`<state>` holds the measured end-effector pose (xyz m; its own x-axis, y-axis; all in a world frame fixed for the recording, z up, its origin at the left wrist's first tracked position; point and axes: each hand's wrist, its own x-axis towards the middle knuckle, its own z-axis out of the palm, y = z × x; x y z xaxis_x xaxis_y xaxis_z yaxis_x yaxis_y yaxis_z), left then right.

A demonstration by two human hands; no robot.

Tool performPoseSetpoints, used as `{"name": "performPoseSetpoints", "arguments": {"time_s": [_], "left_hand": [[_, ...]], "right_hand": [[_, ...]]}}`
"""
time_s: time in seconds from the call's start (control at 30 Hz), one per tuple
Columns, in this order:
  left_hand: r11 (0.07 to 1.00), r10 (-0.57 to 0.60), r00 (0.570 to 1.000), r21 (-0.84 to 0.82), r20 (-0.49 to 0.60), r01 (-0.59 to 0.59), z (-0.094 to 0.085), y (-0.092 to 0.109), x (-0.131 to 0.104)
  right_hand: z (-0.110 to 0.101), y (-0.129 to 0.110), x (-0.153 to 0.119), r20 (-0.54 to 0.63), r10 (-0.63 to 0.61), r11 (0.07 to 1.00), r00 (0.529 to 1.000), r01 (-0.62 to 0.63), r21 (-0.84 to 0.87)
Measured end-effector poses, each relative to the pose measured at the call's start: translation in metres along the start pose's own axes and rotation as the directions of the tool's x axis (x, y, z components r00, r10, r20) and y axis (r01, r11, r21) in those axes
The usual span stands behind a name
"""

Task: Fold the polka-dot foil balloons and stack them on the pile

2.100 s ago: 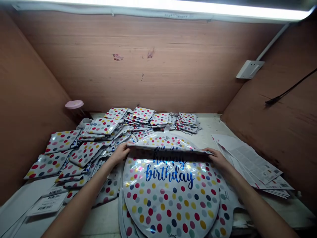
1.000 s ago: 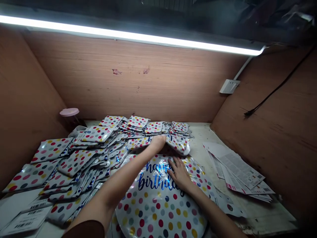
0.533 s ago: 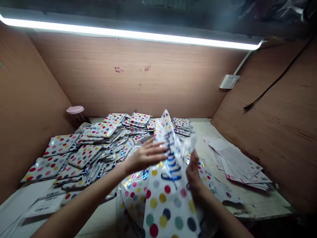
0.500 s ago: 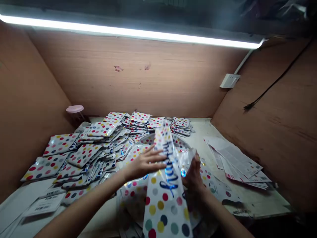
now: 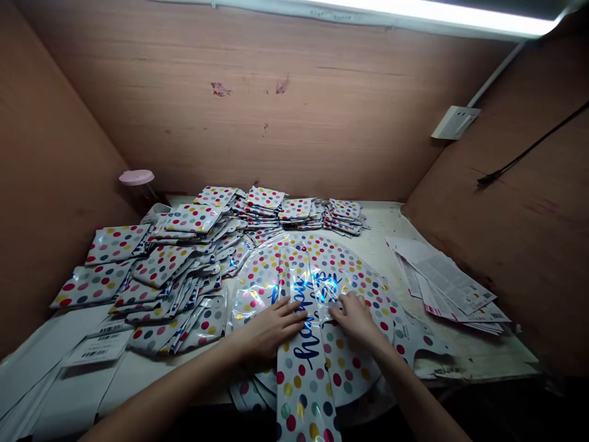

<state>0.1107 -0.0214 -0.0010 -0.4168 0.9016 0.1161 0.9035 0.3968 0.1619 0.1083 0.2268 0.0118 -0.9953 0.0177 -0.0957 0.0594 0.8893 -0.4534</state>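
Note:
A long folded strip of polka-dot foil (image 5: 304, 374) with blue lettering runs front to back over round, flat polka-dot foil sheets (image 5: 359, 270) on the table. My left hand (image 5: 278, 322) lies on the strip's left edge, fingers spread and pointing right. On the right, my right hand (image 5: 354, 316) rests on the foil beside the strip, its fingers slightly bent and apart. Neither hand is closed round anything. The strip's near end hangs over the table's front edge.
Many folded polka-dot packets (image 5: 161, 264) are heaped on the left and along the back. White labels (image 5: 99, 347) lie front left, printed cards (image 5: 446, 282) at right. A pink-lidded container (image 5: 137, 178) stands back left. Wooden walls enclose three sides.
The view has tilted down. The strip, raised and blurred before, now lies flatter on the sheets. My right hand has come down from crumpled clear foil onto the sheet, palm down.

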Motion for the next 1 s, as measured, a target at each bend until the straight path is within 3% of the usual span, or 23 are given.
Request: {"name": "performPoseSetpoints", "arguments": {"time_s": [0.07,0.13,0.23,0.33,0.37,0.43,0.47,0.53,0.6,0.63,0.7,0.77,0.83,1.0], "left_hand": [[1.000,-0.005,1.000,-0.029,-0.011,0.005,0.003,0.002,-0.002],[1.000,-0.026,0.998,-0.003,-0.064,0.026,0.009,0.003,-0.004],[0.992,-0.001,0.979,0.124,-0.203,0.027,0.019,0.007,-0.011],[0.990,0.030,0.949,0.139,-0.315,0.015,0.028,0.014,-0.019],[0.996,-0.028,0.936,0.073,-0.350,0.057,0.030,0.016,-0.021],[0.961,-0.273,0.876,-0.157,-0.398,0.229,0.032,0.019,-0.023],[0.896,-0.427,0.820,-0.299,-0.380,0.328,0.031,0.020,-0.022],[0.683,-0.696,0.668,-0.530,-0.263,0.503,0.027,0.019,-0.016],[0.479,-0.854,0.498,-0.605,-0.152,0.636,0.021,0.015,-0.005],[0.404,-0.900,0.418,-0.594,-0.122,0.696,0.018,0.013,0.002],[0.297,-0.952,0.288,-0.521,-0.101,0.800,0.012,0.009,0.016],[0.232,-0.972,0.219,-0.437,-0.080,0.869,0.008,0.007,0.029],[0.195,-0.981,0.184,-0.360,-0.065,0.912,0.008,0.004,0.040],[0.178,-0.984,0.169,-0.259,-0.055,0.949,0.013,-0.004,0.060]], "right_hand": [[0.003,-0.006,-0.005,0.049,-0.132,0.985,0.990,0.126,0.117],[0.010,-0.005,-0.014,0.052,-0.360,0.907,0.932,0.336,0.253],[0.019,0.008,-0.027,0.049,-0.672,0.730,0.739,0.650,0.208],[0.019,0.024,-0.029,0.211,-0.796,0.587,0.568,0.809,0.038],[0.017,0.026,-0.027,0.250,-0.812,0.547,0.527,0.837,0.014],[0.015,0.024,-0.022,0.261,-0.833,0.508,0.488,0.861,0.011],[0.016,0.020,-0.018,0.234,-0.820,0.542,0.523,0.840,0.018],[0.021,0.008,-0.009,0.137,-0.700,0.709,0.701,0.705,0.017],[0.031,-0.007,0.001,0.027,-0.484,0.875,0.875,0.484,-0.001],[0.037,-0.015,0.007,-0.022,-0.380,0.925,0.925,0.380,-0.018],[0.047,-0.029,0.015,-0.089,-0.247,0.968,0.965,0.242,-0.066],[0.054,-0.040,0.018,-0.136,-0.140,0.986,0.981,0.125,-0.112],[0.057,-0.047,0.019,-0.158,-0.067,0.986,0.985,0.042,-0.159],[0.058,-0.052,0.014,-0.118,-0.050,0.967,0.992,0.018,-0.253]]}}
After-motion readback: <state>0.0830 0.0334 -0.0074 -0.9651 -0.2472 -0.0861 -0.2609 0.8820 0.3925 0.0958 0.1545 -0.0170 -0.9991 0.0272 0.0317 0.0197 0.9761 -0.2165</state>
